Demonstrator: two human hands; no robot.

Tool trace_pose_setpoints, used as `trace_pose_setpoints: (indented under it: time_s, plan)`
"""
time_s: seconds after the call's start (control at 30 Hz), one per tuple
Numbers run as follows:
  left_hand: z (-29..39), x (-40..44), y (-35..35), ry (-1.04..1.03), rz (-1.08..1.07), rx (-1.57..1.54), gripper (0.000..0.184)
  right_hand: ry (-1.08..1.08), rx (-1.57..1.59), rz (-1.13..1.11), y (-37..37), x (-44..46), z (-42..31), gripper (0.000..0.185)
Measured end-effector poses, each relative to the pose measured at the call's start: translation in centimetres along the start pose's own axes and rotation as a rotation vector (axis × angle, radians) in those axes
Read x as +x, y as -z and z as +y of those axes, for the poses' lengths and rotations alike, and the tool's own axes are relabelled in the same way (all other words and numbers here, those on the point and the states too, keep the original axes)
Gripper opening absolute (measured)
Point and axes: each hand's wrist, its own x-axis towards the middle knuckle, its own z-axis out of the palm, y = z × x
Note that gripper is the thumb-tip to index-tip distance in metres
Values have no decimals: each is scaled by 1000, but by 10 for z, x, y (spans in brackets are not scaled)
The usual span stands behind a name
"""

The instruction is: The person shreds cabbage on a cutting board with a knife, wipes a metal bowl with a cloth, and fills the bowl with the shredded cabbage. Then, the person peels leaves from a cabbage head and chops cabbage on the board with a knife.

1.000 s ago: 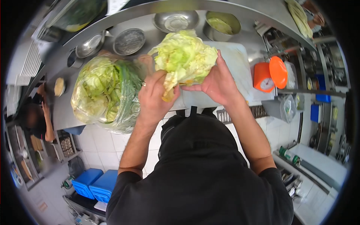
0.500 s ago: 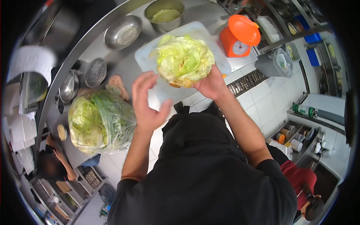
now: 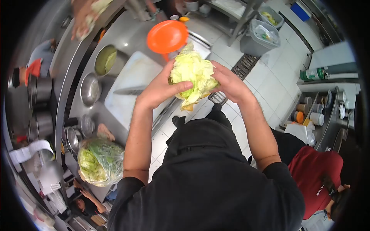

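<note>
Between both hands I hold a head of lettuce, pale green with loose ruffled leaves and a browned lower edge. My left hand grips its left side, the thumb lying across the leaves. My right hand is closed round its right side, with some fingers hidden behind it. The lettuce is in the air, just right of a white cutting board. On that board lies a knife, its handle end hidden by my left hand. A clear plastic bag of lettuce rests on the counter at lower left.
An orange scale stands beyond the board. Metal bowls and a pot line the counter's left side. Grey bins stand on the tiled floor. A person in a red shirt is close on my right; other people are across the counter.
My left hand has moved from open beside the lettuce to gripping it. The view has turned to the right, bringing the knife on the board into sight.
</note>
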Motion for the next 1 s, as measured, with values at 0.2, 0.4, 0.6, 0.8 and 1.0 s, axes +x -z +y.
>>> trace_pose_setpoints:
  time_s: [0.2, 0.4, 0.6, 0.8, 1.0]
  plan:
    - [-25, 102, -93, 98, -95, -255, 87, 57, -32, 246, 107, -50, -24, 66]
    - [-46, 176, -152, 95, -210, -521, 85, 159, -38, 444, 176, -89, -46, 66]
    - [-42, 245, -201, 135, -329, -544, 77, 297, -438, 729, 238, -104, -62, 60]
    - [-46, 343, -243, 110, -324, -492, 68, 378, -1021, 914, 290, -73, -101, 52]
    - [-43, 476, -269, 125, -315, -515, 65, 416, -1034, 978, 387, -13, -129, 27]
